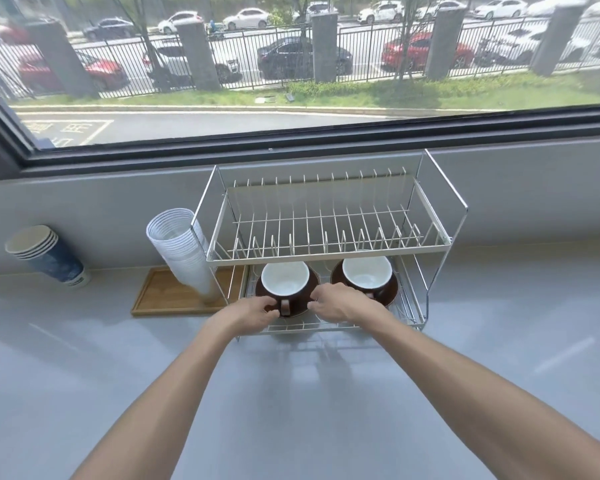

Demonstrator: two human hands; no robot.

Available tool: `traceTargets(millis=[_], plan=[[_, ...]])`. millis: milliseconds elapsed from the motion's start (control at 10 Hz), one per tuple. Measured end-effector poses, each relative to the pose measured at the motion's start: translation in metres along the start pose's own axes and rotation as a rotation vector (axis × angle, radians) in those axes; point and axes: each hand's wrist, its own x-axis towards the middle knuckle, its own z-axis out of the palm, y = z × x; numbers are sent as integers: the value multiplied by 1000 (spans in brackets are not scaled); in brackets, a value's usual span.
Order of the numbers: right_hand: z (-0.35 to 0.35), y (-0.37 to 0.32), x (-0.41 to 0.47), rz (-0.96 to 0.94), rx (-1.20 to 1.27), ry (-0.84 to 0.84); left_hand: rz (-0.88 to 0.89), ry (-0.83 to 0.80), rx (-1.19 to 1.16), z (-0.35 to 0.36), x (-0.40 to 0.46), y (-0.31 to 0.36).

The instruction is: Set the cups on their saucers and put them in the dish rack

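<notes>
Two brown cups with white insides stand upright on brown saucers on the lower shelf of the white wire dish rack (pixel 329 242). The left cup (pixel 284 280) rests on its saucer (pixel 264 292) with its handle toward me. My left hand (pixel 253 311) grips the left rim of that saucer, and my right hand (pixel 340 303) holds its right rim. The right cup (pixel 367 273) sits on its saucer (pixel 390 292) behind my right hand. The rack's upper shelf holds nothing.
A stack of clear plastic cups (pixel 184 251) leans on a wooden tray (pixel 160 296) just left of the rack. A stack of blue paper cups (pixel 47 254) lies further left. The grey counter (pixel 291 393) runs below a window ledge.
</notes>
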Motion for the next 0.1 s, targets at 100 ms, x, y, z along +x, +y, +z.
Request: traceTargets(millis=[100], plan=[[-8,0,-24,-54,-49,15,57,-8,107,-6,-17,14]])
